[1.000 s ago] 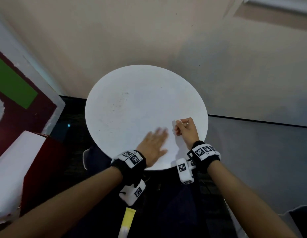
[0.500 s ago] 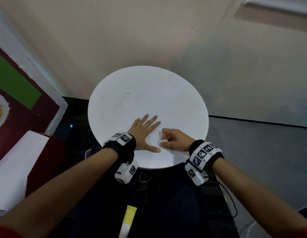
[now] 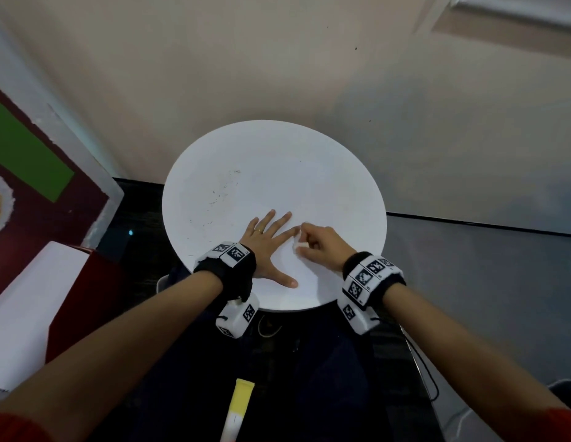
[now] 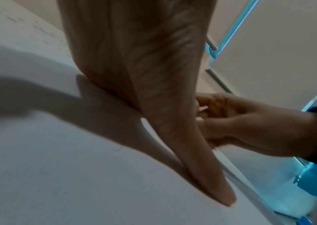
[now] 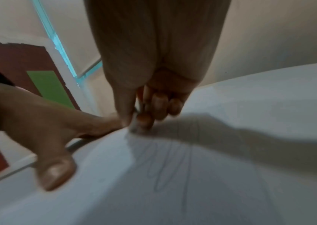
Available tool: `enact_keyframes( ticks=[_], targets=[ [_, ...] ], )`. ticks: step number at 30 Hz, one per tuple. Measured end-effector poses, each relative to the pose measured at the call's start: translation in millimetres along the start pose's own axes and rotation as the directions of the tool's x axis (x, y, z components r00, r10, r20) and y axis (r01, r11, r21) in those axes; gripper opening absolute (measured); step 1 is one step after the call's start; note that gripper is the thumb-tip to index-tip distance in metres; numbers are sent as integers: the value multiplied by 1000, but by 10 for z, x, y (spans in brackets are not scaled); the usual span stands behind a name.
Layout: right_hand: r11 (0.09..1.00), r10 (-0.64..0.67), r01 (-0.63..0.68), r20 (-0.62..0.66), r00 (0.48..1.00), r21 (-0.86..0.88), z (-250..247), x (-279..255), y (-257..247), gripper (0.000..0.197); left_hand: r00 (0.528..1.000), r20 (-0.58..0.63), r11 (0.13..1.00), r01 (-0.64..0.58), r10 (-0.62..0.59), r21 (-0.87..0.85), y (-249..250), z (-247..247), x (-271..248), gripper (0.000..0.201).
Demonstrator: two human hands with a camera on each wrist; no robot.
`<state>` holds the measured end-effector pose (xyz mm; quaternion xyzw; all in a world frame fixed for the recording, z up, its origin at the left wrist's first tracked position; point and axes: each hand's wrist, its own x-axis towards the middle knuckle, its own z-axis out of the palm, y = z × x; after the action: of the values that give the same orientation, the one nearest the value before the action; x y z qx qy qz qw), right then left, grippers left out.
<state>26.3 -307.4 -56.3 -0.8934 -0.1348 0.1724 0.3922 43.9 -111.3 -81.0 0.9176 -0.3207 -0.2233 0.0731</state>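
Note:
A white sheet of paper lies on the near part of a round white table. My left hand lies flat on the sheet with fingers spread and a ring on one finger. Just to its right, my right hand pinches a small white eraser-like piece between thumb and fingers and holds it down on the paper, close to my left forefinger. The right wrist view shows that piece touching the sheet, with faint pencil scribbles nearer the camera. In the left wrist view my left palm hides most of the piece.
The table stands against a beige wall. A dark red and white box and a panel with a green patch are at the left. A yellow and white tube lies on my lap. A black cable hangs at the right.
My left hand has slid left and spread its fingers. My right hand has moved left from near the table's right edge until it is beside my left forefinger, still pinching the white piece.

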Motion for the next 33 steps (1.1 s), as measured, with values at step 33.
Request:
enact_keyframes(
  ticks=[33],
  targets=[
    [1000, 5, -6, -38, 999, -17, -54, -54, 12, 33, 998, 43, 999, 44, -44, 9, 71, -128, 142, 123]
  ],
)
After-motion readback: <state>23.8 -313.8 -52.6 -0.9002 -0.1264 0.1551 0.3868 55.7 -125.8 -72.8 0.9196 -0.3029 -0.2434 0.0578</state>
